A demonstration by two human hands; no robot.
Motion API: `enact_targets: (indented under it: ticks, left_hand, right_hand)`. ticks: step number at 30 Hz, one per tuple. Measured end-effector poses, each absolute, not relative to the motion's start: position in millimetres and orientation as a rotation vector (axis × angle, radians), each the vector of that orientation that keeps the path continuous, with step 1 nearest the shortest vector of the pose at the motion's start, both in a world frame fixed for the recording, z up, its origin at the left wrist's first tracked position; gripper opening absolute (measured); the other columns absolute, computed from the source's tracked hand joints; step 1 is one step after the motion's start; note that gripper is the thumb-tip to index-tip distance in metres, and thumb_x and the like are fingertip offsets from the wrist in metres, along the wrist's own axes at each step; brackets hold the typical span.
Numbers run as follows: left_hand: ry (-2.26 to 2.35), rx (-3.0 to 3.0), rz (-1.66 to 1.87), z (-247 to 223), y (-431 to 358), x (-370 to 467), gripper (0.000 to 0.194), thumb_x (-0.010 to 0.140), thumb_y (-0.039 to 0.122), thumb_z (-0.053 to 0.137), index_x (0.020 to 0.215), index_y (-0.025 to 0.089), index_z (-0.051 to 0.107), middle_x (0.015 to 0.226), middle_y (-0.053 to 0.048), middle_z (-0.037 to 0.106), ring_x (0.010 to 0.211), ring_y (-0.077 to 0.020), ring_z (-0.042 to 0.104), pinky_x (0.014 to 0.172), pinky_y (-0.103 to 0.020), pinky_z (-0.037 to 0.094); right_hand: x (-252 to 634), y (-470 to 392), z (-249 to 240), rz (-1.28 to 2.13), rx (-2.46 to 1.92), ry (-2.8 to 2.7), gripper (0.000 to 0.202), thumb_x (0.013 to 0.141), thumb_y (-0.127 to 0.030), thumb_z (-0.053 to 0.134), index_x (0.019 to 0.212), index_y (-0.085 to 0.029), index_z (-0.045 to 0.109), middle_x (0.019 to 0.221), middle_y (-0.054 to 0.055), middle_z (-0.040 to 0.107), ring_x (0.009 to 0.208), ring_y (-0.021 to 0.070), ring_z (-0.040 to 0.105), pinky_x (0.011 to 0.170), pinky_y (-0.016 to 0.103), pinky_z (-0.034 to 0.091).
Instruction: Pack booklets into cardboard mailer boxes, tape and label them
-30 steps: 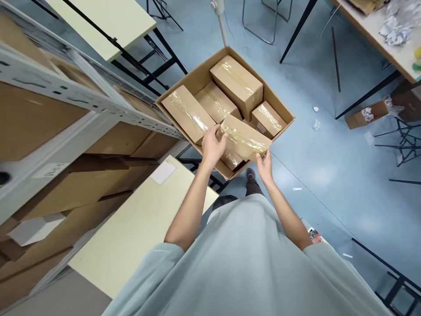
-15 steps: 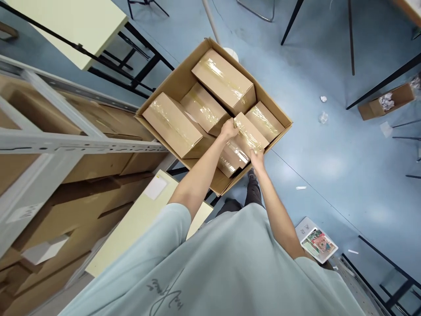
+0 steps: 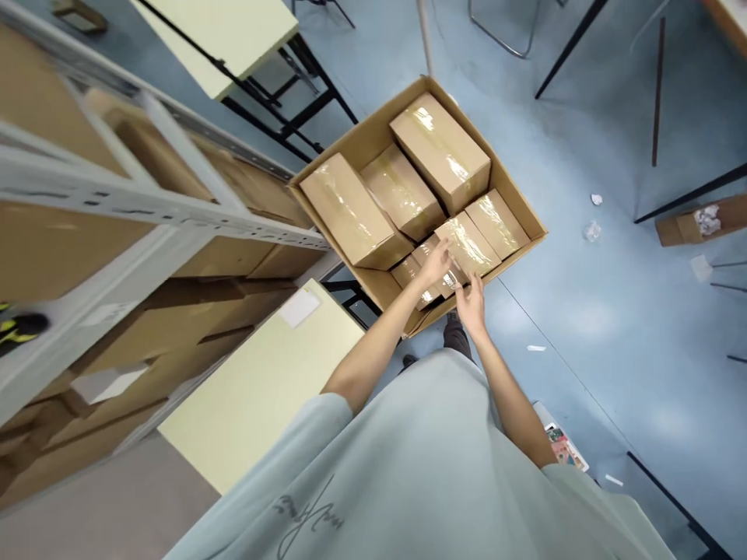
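A large open cardboard carton (image 3: 350,142) stands in front of me with several taped brown boxes inside. My left hand (image 3: 436,264) is over the small boxes at the near side, fingers loosely bent and apart. Just right of it lies a small taped box (image 3: 468,243), flush beside another small box (image 3: 498,223). My right hand (image 3: 471,305) is at the carton's near right rim, fingers spread, holding nothing. A long box (image 3: 440,144), a middle box (image 3: 402,190) and a left box (image 3: 347,208) fill the farther part. My left hand partly hides the low boxes (image 3: 408,271) beneath it.
Left of me is a grey metal shelf (image 3: 192,225) packed with cardboard boxes. A pale yellow table (image 3: 262,381) stands by it, and another pale table (image 3: 233,39) is farther off. Paper scraps (image 3: 591,231) and a small carton (image 3: 703,220) lie on the blue floor.
Both hands have let go of the small taped box, which now sits lower among the others. The hands have drawn slightly back toward me, and the view has shifted left.
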State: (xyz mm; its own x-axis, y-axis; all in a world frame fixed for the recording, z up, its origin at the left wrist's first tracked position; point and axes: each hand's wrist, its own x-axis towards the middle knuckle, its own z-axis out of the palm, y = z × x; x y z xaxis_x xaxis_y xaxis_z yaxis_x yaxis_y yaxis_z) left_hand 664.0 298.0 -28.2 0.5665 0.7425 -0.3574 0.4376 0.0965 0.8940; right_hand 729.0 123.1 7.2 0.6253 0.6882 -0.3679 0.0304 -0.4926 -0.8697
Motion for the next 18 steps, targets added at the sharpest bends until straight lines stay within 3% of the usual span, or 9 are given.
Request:
enact_targets:
  ticks: [4,8,11,14,18]
  left_hand:
    - [1.050,1.407,0.525,26,224,563,0.065,0.085,0.010,0.064,0.148,0.021,0.077,0.164,-0.015,0.069,0.152,-0.0336,0.068,0.131,-0.057,0.055]
    - [1.270,1.160,0.760,67,145,453,0.058,0.080,0.014,0.069,0.136,0.022,0.080,0.146,-0.015,0.078,0.133,-0.0318,0.078,0.112,-0.053,0.068]
    - [1.423,0.945,0.943,88,86,371,0.053,0.077,0.021,0.077,0.130,0.022,0.080,0.136,-0.015,0.081,0.126,-0.0322,0.080,0.105,-0.052,0.071]
    - [1.511,0.785,1.154,103,21,295,0.052,0.076,0.030,0.085,0.127,0.023,0.080,0.139,-0.016,0.081,0.124,-0.0330,0.081,0.101,-0.051,0.072]
    - [1.590,0.575,1.460,118,-76,204,0.054,0.074,0.035,0.089,0.126,0.022,0.079,0.137,-0.016,0.081,0.122,-0.0325,0.082,0.104,-0.051,0.071]
  right_hand:
    - [715,102,32,0.894,-1.876,-0.848,0.059,0.105,-0.057,0.061,0.149,-0.018,0.067,0.170,0.024,0.057,0.165,0.0352,0.049,0.140,0.063,0.039]
    - [688,93,60,0.927,-1.764,-1.132,0.054,0.105,-0.059,0.061,0.142,-0.021,0.071,0.160,0.023,0.065,0.155,0.0340,0.060,0.132,0.062,0.050]
    - [645,91,83,0.970,-1.668,-1.304,0.056,0.104,-0.063,0.061,0.138,-0.020,0.073,0.155,0.024,0.068,0.148,0.0352,0.065,0.126,0.063,0.055]
    - [574,85,112,1.024,-1.531,-1.460,0.054,0.104,-0.064,0.063,0.135,-0.021,0.075,0.153,0.023,0.069,0.146,0.0354,0.067,0.123,0.063,0.059]
    - [449,52,152,1.115,-1.286,-1.680,0.048,0.108,-0.060,0.062,0.135,-0.023,0.077,0.154,0.021,0.070,0.147,0.0336,0.068,0.122,0.059,0.061]
